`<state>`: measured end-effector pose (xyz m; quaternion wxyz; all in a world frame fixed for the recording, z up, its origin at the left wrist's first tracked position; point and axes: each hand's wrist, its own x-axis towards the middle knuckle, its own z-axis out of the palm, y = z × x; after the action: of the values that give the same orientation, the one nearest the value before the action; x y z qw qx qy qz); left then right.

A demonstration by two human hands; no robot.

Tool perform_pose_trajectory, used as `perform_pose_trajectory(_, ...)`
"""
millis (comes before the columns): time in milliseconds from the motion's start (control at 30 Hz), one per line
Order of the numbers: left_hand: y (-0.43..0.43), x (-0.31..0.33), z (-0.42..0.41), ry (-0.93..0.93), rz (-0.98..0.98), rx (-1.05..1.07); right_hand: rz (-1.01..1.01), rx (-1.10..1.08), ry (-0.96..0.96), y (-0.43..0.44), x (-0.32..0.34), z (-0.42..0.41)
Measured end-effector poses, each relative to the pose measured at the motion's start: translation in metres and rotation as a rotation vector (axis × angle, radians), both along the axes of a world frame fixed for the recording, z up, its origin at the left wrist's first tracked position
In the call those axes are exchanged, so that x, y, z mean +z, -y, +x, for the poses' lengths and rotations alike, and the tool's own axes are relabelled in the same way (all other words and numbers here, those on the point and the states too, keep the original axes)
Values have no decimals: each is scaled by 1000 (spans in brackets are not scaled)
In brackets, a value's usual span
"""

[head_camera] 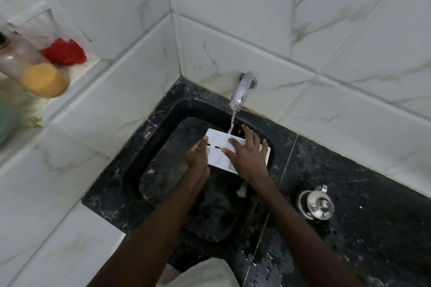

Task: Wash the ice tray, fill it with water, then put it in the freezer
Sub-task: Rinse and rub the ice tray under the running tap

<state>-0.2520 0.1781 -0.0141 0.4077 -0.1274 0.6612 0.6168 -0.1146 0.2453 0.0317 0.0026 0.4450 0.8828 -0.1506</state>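
White marble-patterned wall tiles [303, 18] are seen around a corner, and a black speckled stone counter [363, 205] is set beneath them. A black sink [161, 154] is sunk into the counter. The white ice tray [218, 143] is held above the sink basin, just under the chrome tap [242, 91], from which a thin stream of water [232, 121] falls onto its far edge. The tray's left end is gripped by the left hand [197, 156], thumb on top. The right hand [250, 156] is laid flat on the tray with fingers spread. A lidded steel pot [317, 205] stands on the counter to the right. On the left ledge, a blurred bottle [30, 70] holding orange liquid is seen beside a red mesh scrubber [64, 52].
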Motion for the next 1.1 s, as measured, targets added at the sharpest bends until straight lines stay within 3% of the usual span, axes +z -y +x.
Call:
perform_pose_trajectory(167,0,-7,-19,-16,-21,44,-68,148,-15,0,6,0)
perform_pose_trajectory(367,-6,9,-11,15,-2,21,25,-55,-3,4,5,-8)
perform_pose_trajectory(567,1,-4,-22,44,39,73,-121,125,-49,3,9,-2)
perform_pose_trajectory(733,12,-15,-28,-2,-34,96,-27,-32,-183,-3,0,15)
perform_pose_trajectory(900,11,-6,-22,-1,-46,86,-91,47,5,8,-2,9)
perform_pose_trajectory(1100,8,2,-34,-60,-39,112,-19,94,-49,2,2,17)
